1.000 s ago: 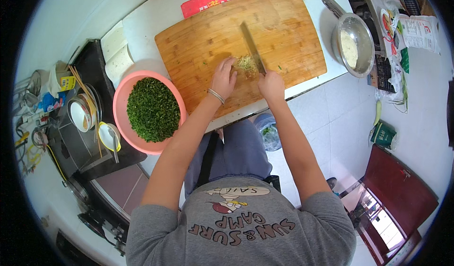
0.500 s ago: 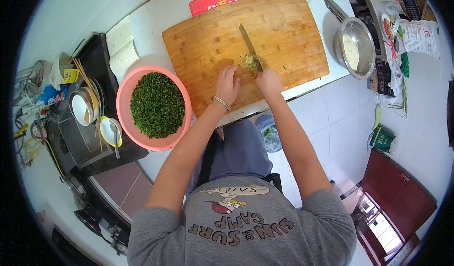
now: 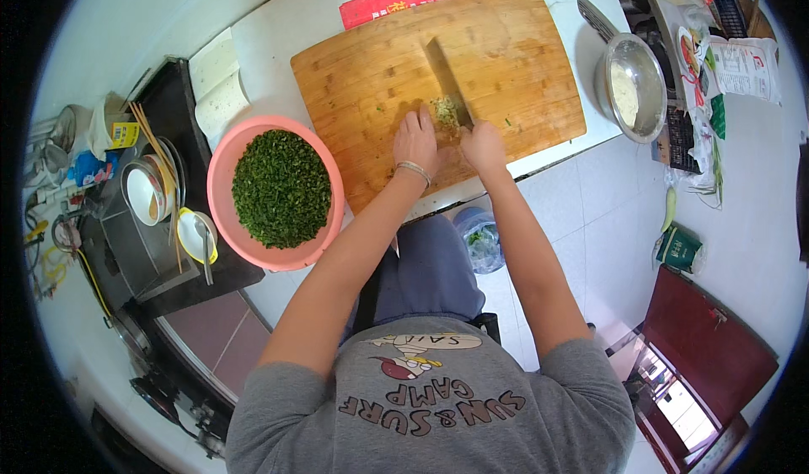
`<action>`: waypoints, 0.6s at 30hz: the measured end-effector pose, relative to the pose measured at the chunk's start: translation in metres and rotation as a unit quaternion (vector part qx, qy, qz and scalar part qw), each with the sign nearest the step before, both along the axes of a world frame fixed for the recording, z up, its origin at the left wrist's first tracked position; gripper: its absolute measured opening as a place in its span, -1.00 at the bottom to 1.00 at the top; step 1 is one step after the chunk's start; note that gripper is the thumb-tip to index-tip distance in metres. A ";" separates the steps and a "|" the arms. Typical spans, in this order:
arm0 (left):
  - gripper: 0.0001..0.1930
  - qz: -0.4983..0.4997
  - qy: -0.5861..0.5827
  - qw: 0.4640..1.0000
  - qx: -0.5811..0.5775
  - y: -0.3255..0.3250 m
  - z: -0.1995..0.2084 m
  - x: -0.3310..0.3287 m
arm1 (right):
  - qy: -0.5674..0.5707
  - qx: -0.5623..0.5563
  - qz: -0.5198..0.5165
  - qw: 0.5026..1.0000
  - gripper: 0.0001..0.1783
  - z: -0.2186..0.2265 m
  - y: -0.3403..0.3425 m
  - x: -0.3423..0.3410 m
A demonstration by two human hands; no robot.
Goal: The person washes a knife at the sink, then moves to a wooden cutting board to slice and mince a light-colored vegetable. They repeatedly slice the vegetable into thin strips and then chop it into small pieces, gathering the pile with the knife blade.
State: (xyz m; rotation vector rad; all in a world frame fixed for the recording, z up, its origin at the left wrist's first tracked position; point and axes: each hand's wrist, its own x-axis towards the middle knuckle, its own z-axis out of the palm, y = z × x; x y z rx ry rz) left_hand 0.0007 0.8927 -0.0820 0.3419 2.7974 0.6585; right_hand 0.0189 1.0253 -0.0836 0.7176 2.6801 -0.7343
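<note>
A large wooden cutting board (image 3: 354, 103) lies on the white counter in front of me. My right hand (image 3: 484, 145), at the board's near edge, is closed round the handle of a broad kitchen knife (image 3: 449, 78). The blade points away from me and slightly left, its tip toward the board's middle. Against its left side sits a small pile of pale, finely chopped bits (image 3: 444, 112), too small to name. Beside the pile my left hand (image 3: 415, 144) rests on the board, fingers stretched out and holding nothing. A bangle circles that wrist.
A pink basin (image 3: 219, 221) of chopped greens (image 3: 282, 187) stands left of the board. At right are a metal bowl (image 3: 602, 78) with pale contents and a grater-like tool (image 3: 597, 17). Bowls (image 3: 140, 194) and chopsticks (image 3: 156, 141) sit far left; a lined bin (image 3: 484, 259) stands below.
My left hand has slid right, closer to the pile and the knife. The knife and my right hand have shifted slightly right, with the blade tilted more to show its flat side.
</note>
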 end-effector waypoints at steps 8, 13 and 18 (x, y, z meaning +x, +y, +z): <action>-0.37 -0.018 -0.075 0.997 0.023 0.012 -0.028 -0.052 | 0.005 0.039 -0.055 0.998 -0.70 -0.005 0.005 0.028; -0.37 0.040 0.004 0.999 0.020 -0.008 -0.017 -0.029 | 0.002 0.028 -0.091 0.995 -0.71 0.004 -0.023 0.019; -0.50 0.004 0.028 0.999 0.036 -0.002 -0.051 -0.028 | -0.010 0.016 -0.063 0.998 -0.69 -0.007 -0.025 0.017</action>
